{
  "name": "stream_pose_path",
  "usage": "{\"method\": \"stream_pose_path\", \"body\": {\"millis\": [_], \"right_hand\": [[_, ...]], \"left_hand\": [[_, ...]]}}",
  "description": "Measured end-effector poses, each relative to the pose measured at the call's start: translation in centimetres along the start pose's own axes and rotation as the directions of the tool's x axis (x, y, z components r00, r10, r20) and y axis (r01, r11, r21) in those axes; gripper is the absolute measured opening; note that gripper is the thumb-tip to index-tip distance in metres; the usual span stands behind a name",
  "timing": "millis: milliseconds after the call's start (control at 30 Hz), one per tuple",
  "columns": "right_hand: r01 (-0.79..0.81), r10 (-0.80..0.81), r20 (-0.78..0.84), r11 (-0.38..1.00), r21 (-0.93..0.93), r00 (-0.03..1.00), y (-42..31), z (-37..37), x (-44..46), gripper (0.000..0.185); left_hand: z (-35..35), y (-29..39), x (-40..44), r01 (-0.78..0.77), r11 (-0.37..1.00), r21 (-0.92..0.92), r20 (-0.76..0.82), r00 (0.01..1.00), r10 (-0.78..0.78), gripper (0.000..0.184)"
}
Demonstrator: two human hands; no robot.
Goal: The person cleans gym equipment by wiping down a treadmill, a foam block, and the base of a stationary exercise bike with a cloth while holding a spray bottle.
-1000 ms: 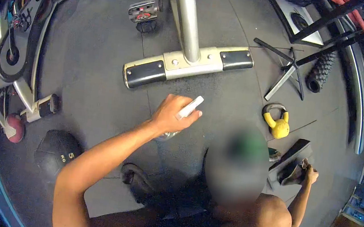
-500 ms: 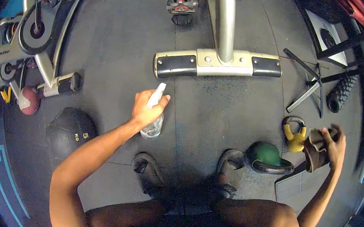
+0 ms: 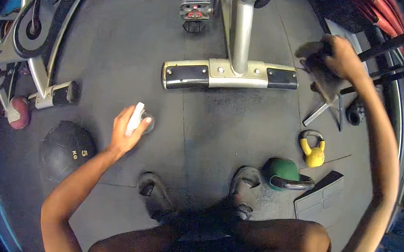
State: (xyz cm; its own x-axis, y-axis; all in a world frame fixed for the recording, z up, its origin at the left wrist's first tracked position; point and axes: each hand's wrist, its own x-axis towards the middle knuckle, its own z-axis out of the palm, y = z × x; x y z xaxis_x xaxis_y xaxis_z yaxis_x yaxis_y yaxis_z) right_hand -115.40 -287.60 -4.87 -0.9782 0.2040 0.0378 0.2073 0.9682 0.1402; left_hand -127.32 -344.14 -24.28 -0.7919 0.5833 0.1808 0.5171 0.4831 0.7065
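My left hand (image 3: 124, 134) is closed round the neck of a spray bottle (image 3: 135, 119) with a white spray head; its clear body shows partly behind the fingers. The bottle is over the dark floor, left of the exercise bike's metal foot (image 3: 228, 79). Up at the right, my right hand (image 3: 345, 58) grips a dark cloth (image 3: 325, 81), which hangs down and is blurred by motion. The cloth is in front of a thin-legged metal stand (image 3: 317, 114) and hides part of it.
A yellow kettlebell (image 3: 314, 156) and a green kettlebell (image 3: 281, 172) stand right of my shoes. A grey panel (image 3: 321, 197) lies beside them. At left are a black 5 KG ball (image 3: 67, 148), a maroon ball (image 3: 18, 112) and another exercise bike (image 3: 38, 75).
My right hand has lifted the cloth up and away from beside the yellow kettlebell, towards the stand. My left hand has moved left with the spray bottle. The view has shifted slightly.
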Motion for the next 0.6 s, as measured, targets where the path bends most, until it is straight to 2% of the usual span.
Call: {"method": "stream_pose_path", "body": {"millis": [33,67,100,133,167,267,300,333,400,500,600], "right_hand": [[0.048,-0.036,-0.126,0.995,0.090,0.991,-1.2,1.5,0.1,0.047],[-0.049,0.051,-0.013,0.988,0.145,0.999,-1.4,3.1,1.1,0.046],[-0.014,0.017,-0.014,0.982,0.190,1.000,-0.6,5.9,1.8,0.043],[0.076,-0.036,-0.196,0.977,0.201,0.980,-1.0,9.0,1.6,0.040],[0.033,0.010,-0.163,0.965,0.259,0.987,-1.5,11.4,1.7,0.042],[-0.061,0.130,-0.123,0.889,0.454,0.984,-5.1,16.1,1.4,0.046],[0.029,0.077,-0.180,0.851,0.524,0.981,-6.1,17.3,1.1,0.041],[0.038,0.083,-0.190,0.828,0.559,0.978,-7.1,18.6,1.2,0.040],[0.167,-0.045,-0.207,0.764,0.624,0.977,-8.5,19.6,1.8,0.044],[0.071,-0.063,-0.043,0.970,0.232,0.997,-11.9,22.0,1.7,0.049],[-0.018,0.020,-0.077,0.999,0.028,0.997,-14.3,22.7,0.8,0.054]], "left_hand": [[-0.3,-0.5,-0.7,0.062,0.998,-0.016,0.041,0.997,-0.062,0.038],[-0.4,-0.6,-1.3,0.116,0.992,-0.044,0.023,0.993,-0.115,0.038],[-0.4,-0.7,-1.8,0.166,0.984,-0.069,0.009,0.986,-0.166,0.038],[-0.5,-1.1,-2.2,0.218,0.972,-0.091,0.003,0.976,-0.218,0.037],[-0.2,-2.5,-2.5,0.226,0.971,-0.081,-0.033,0.973,-0.229,0.037],[-0.8,-3.9,-2.6,0.249,0.967,-0.062,-0.044,0.967,-0.251,0.038],[-0.5,-4.4,-2.6,0.220,0.971,-0.090,-0.071,0.971,-0.226,0.036],[-0.3,-4.4,-2.4,0.185,0.980,-0.079,-0.063,0.980,-0.190,0.034],[-0.2,-4.3,-1.6,0.113,0.992,-0.052,-0.050,0.992,-0.115,0.032],[0.8,-5.5,-0.7,-0.023,1.000,-0.017,-0.122,0.992,0.021,0.029],[1.1,-5.6,-0.5,0.042,0.996,-0.073,-0.098,0.994,-0.049,0.028]]}}
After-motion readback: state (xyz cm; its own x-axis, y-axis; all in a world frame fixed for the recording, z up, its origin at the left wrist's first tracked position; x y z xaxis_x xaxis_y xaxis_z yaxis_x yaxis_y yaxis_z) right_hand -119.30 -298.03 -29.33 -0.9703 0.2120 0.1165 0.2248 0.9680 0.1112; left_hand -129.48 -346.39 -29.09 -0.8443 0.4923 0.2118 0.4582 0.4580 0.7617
